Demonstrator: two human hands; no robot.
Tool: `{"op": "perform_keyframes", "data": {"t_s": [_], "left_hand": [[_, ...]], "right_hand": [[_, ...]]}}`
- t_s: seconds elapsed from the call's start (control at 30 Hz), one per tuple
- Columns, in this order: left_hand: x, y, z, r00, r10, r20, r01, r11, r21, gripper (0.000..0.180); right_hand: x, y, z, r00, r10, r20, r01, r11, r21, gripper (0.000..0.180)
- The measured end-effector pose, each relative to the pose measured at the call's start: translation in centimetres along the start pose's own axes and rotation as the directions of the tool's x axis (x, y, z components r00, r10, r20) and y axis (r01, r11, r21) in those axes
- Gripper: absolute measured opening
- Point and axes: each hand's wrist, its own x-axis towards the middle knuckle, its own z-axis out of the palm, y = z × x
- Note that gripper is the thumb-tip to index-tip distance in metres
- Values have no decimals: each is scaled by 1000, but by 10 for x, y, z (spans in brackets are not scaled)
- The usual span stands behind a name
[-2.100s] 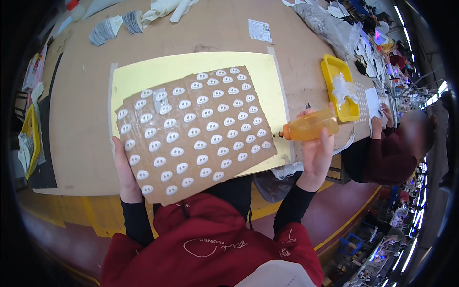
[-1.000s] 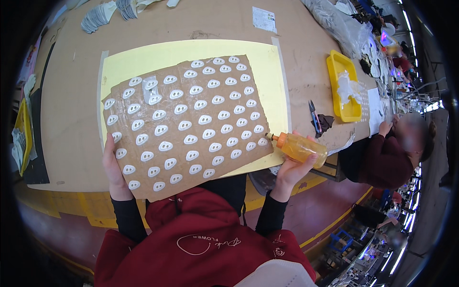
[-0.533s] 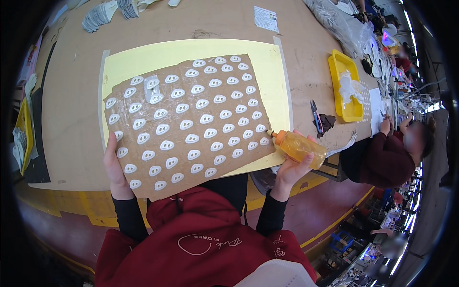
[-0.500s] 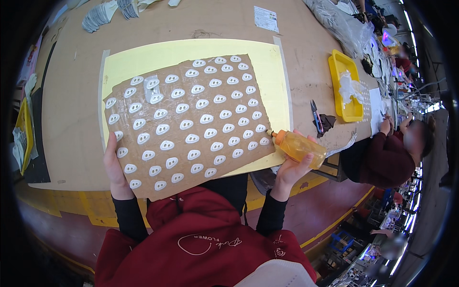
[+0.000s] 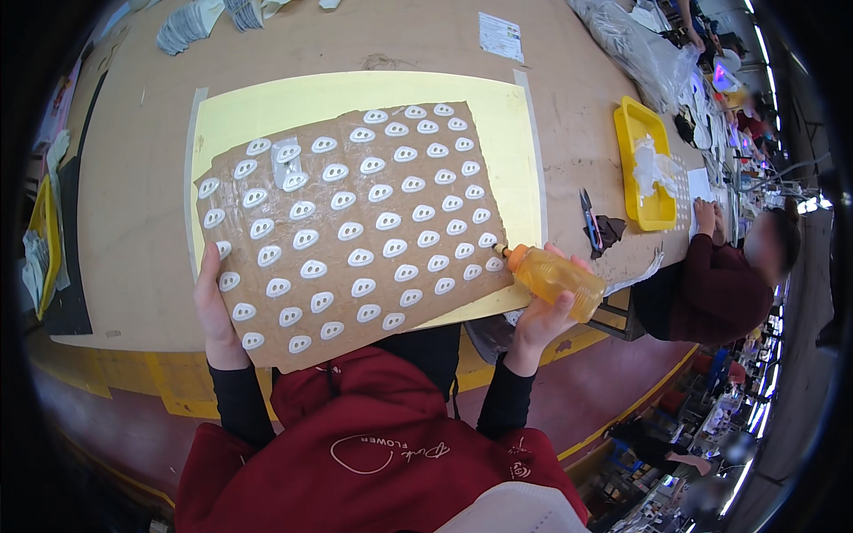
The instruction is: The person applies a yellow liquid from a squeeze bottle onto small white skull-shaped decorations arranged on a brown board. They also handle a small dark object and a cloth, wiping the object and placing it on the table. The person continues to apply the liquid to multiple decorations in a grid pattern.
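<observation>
A brown cardboard sheet [image 5: 342, 291] lies tilted over a pale yellow sheet [image 5: 355, 89] on the table. Rows of small white rounded pieces [image 5: 387, 221], each with two holes, cover the cardboard. At its left edge, my left hand [image 5: 213, 302] grips the cardboard with the thumb on top; the fingers underneath are hidden. My right hand [image 5: 544, 322] is wrapped round a squeeze bottle [image 5: 555, 280] of amber liquid with an orange cap. The bottle's dark nozzle points left, close to a white piece at the cardboard's right edge; whether it touches, I cannot tell.
Right of the yellow sheet lie thread snips [image 5: 587, 218] and a dark scrap [image 5: 609, 232]. Beyond is a yellow tray [image 5: 628, 169] with white material inside. Stacked grey pieces [image 5: 189, 27] lie at the far left. A person in dark red [image 5: 729, 289] sits to the right.
The view has shifted very slightly. My right hand still holds the bottle, whose nozzle remains by the cardboard's right edge. My left hand keeps its place.
</observation>
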Motion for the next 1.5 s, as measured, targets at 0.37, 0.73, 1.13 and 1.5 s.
{"op": "perform_keyframes", "data": {"t_s": [0.37, 0.73, 1.13, 1.5], "left_hand": [[-3, 0, 7, 1000, -16, 16, 17, 999, -32, 46], [-2, -1, 2, 1000, 15, 10, -15, 1000, -3, 47], [-3, -1, 12, 999, 37, 37, -37, 999, -8, 50], [-3, 1, 19, 996, 79, -30, -79, 997, -9, 49]], "right_hand": [[1, -5, 5, 989, -64, 135, 76, 993, -91, 70], [1, -3, 4, 984, -98, 148, 112, 990, -85, 70], [13, -12, 17, 931, -146, 335, 180, 981, -75, 66], [48, -34, 37, 838, -22, 546, 133, 977, -164, 52]]}}
